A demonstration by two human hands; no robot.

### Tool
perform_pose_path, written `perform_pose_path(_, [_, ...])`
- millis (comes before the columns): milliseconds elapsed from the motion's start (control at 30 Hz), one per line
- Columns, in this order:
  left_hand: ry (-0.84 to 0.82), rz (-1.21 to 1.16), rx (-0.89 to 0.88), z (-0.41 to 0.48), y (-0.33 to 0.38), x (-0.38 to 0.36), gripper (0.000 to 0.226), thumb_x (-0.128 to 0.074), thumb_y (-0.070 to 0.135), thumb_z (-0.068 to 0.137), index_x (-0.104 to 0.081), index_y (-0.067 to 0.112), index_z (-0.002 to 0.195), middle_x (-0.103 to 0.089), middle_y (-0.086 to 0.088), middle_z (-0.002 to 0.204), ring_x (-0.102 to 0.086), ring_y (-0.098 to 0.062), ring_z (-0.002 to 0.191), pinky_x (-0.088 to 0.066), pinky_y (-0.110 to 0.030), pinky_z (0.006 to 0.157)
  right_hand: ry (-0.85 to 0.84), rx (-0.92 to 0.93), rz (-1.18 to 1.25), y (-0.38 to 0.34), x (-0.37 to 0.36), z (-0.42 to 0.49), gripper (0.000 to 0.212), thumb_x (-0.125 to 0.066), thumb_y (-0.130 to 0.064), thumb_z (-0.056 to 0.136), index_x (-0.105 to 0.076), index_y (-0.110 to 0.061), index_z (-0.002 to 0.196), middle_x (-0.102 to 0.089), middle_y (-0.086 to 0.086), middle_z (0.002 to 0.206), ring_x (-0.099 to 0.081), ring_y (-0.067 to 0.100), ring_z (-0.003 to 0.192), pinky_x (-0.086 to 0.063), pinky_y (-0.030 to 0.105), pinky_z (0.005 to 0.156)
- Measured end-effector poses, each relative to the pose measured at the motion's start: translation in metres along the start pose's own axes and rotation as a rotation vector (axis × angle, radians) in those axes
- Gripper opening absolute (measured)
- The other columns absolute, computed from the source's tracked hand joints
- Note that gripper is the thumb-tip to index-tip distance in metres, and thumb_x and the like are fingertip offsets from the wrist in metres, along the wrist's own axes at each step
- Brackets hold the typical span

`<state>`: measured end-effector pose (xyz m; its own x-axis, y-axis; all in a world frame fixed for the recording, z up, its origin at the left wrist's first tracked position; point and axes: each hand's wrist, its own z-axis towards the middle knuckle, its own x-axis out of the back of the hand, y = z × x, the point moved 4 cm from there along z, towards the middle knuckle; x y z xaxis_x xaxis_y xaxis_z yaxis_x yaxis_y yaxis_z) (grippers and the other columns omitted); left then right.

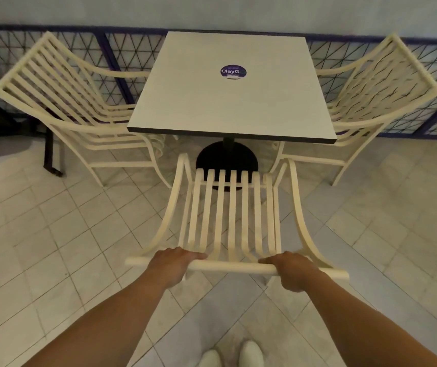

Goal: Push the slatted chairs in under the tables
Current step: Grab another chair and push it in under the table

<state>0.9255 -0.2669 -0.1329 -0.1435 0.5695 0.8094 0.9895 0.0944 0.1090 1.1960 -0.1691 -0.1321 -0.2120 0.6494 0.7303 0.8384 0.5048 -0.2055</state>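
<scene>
Gripping the near chair (232, 221)'s top rail, left hand (175, 263) and right hand (292, 268) fingers clamped, seat front short of table (230, 102) edge

The near chair (234, 221) at the lower centre of the frame is cream, its back and seat a row of parallel slats. The left chair (61, 102) at the upper left and the right chair (376, 96) at the upper right share that cream colour and slatted pattern. The table (230, 102) at the upper centre has a pale off-white top with a thin dark edge band, and a round purple sticker (233, 71) with white lettering. Its round base (226, 162) is black. The floor (53, 234) is off-white tile crossed by darker grout lines. The railing (122, 62) across the top is dark purple-blue, filled with a mesh of thin triangles. The shoes (232, 354) at the bottom edge are white.
</scene>
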Motion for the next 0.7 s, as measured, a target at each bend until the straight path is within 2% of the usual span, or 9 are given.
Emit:
perform_pose_path(133, [-0.013,0.001,0.004,0.01,-0.001,0.005,0.084,-0.054,-0.002,0.09,-0.032,0.056,0.147,-0.06,0.001,0.126,-0.062,-0.024,0.105,-0.04,-0.033,0.073,-0.005,-0.008,0.032,0.003,0.009,0.006,0.063,-0.06,-0.01,0.093,-0.044,-0.044,0.144,-0.059,-0.004,0.123,-0.059,0.017,0.105,-0.048,0.034,0.097])
perform_pose_path(533, [0.015,-0.034,0.02,0.025,-0.012,0.016,0.079,-0.055,0.001,0.091,-0.035,0.056,0.146,-0.06,0.003,0.128,-0.062,-0.022,0.105,-0.043,-0.031,0.076,-0.016,0.022,0.006,0.004,0.026,0.027,0.067,-0.062,-0.008,0.09,-0.044,-0.044,0.144,-0.059,-0.002,0.124,-0.061,0.02,0.107,-0.049,0.037,0.097])
perform_pose_path(700, [0.008,-0.044,0.011,0.031,-0.017,0.025,0.073,-0.055,0.003,0.094,-0.038,0.051,0.146,-0.06,0.001,0.131,-0.062,-0.023,0.11,-0.047,-0.033,0.086,-0.004,0.01,-0.001,-0.001,0.035,0.035,0.067,-0.062,-0.008,0.09,-0.044,-0.044,0.144,-0.058,-0.002,0.125,-0.06,0.02,0.108,-0.047,0.036,0.098])
